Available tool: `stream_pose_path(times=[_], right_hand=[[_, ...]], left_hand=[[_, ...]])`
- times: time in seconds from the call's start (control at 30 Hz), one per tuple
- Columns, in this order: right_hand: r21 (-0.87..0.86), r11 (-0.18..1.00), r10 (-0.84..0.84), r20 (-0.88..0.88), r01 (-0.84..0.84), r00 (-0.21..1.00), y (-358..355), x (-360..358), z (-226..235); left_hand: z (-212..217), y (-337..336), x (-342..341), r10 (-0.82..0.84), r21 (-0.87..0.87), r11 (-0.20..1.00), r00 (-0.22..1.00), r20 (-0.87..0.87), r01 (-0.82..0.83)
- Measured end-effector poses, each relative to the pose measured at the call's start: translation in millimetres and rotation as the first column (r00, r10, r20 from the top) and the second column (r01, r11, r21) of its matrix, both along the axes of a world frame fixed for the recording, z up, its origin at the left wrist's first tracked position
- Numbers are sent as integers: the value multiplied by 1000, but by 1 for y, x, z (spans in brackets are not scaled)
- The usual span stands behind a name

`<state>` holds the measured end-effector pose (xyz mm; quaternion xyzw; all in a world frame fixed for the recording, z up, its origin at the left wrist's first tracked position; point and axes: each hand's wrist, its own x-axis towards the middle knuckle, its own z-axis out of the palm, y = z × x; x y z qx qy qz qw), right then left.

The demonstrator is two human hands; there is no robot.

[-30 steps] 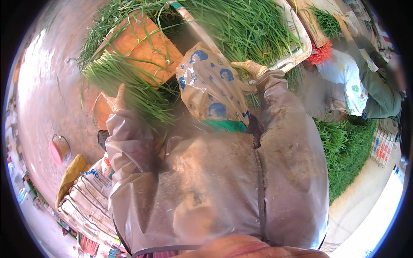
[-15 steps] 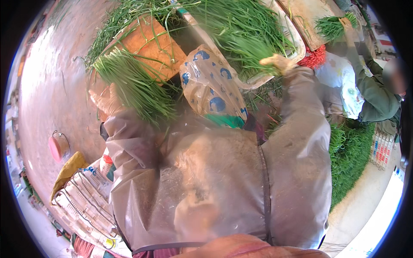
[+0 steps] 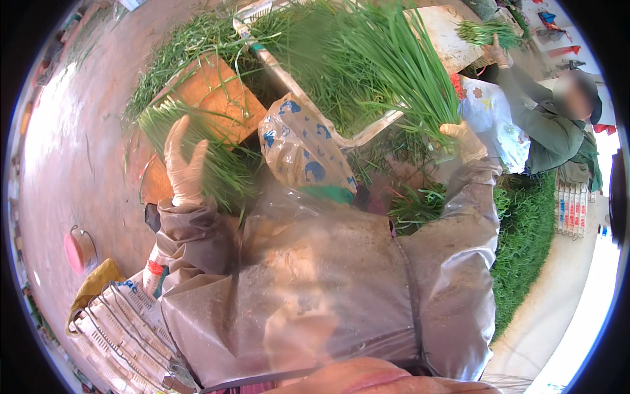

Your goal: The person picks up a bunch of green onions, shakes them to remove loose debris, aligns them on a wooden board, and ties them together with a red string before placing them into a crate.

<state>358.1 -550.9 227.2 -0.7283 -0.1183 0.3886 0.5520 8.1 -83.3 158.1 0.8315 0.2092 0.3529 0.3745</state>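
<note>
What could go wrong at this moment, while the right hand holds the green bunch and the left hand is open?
1. The right hand grips a thick bunch of green chives only at its base, so outer stalks may slip out or bend.
2. The left hand is raised, fingers spread, beside loose chives draped over an orange block; a sweep might knock them onto the floor.
3. The translucent plastic raincoat may snag stalks.

You stand in open-air produce yard, sunlit: bare reddish earth floor (image 3: 72,151) at left, heaps of long green chive-like stalks (image 3: 367,59) far ahead, white plastic crate (image 3: 367,128), co-worker in green jacket (image 3: 548,128) bundling at far right.
</note>
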Motion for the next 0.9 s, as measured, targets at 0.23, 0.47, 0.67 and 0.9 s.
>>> stream_pose_path(times=[0.23, 0.47, 0.67, 0.9], right_hand=[[61, 885, 448, 159, -462, 879, 95, -17, 68], [-53, 71, 943, -322, -996, 85, 258, -75, 98], [-279, -197, 954, -273, -940, -119, 319, -90, 46], [152, 879, 292, 579, -453, 761, 301, -82, 27]], left_hand=[[199, -57, 81, -536, 550, 725, 841, 71, 415], [101, -51, 106, -900, -499, 412, 255, -353, 763], [-41, -114, 17, -670, -797, -490, 433, 603, 353], [-7, -56, 7, -313, -833, -191, 772, 553, 519]])
